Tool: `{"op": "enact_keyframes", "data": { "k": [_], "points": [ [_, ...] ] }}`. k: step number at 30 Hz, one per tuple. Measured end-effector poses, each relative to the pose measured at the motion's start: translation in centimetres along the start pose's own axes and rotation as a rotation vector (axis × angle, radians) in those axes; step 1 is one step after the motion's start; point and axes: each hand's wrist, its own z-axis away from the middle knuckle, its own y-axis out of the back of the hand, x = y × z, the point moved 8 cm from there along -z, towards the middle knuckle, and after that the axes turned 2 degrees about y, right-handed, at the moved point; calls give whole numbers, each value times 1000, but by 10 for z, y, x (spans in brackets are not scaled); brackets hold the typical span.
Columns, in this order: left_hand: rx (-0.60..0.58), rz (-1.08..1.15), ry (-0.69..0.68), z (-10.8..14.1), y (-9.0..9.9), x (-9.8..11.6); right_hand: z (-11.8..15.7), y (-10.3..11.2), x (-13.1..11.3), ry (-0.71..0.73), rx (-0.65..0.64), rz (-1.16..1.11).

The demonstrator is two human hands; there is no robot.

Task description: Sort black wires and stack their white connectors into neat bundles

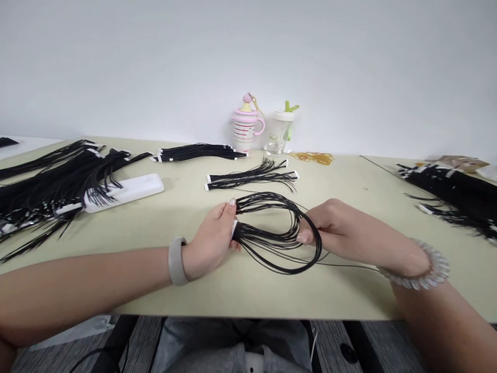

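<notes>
Between my hands a bundle of thin black wires (267,235) bends into a loop above the table. My left hand (213,233) is closed on the bundle's left end, where a white connector (234,228) shows at the fingers. On the loop's right side, my right hand (334,230) pinches the wires with thumb and fingers; part of its grip is hidden behind the loop. A single loose wire (349,266) trails right beneath my right wrist. Just beyond the loop lie short black wire bundles (252,180) with white connectors.
Black wire harnesses (50,181) pile up at left, partly over a white oblong case (142,190). More harnesses (458,191) lie at right. Along the wall are a wire bundle (198,152), a pink-striped cup (244,129), a clear cup (278,133) and yellow rubber bands (314,157).
</notes>
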Motion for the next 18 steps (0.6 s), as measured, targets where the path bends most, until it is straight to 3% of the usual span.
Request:
{"op": "enact_keyframes", "data": {
  "k": [3,6,12,15,18],
  "points": [
    [0,14,-10,0,0,1,4,-9,12,-84,-119,27],
    [17,-12,-20,0,1,1,2,-16,2,-45,-151,-55],
    [35,-1,-38,-2,3,1,-16,-33,-28,157,12,-287],
    [39,6,-30,-2,2,2,-22,-39,-22,91,101,-374],
    [32,3,-27,-2,1,3,-26,-52,-10,-36,45,-535]
  ]
}}
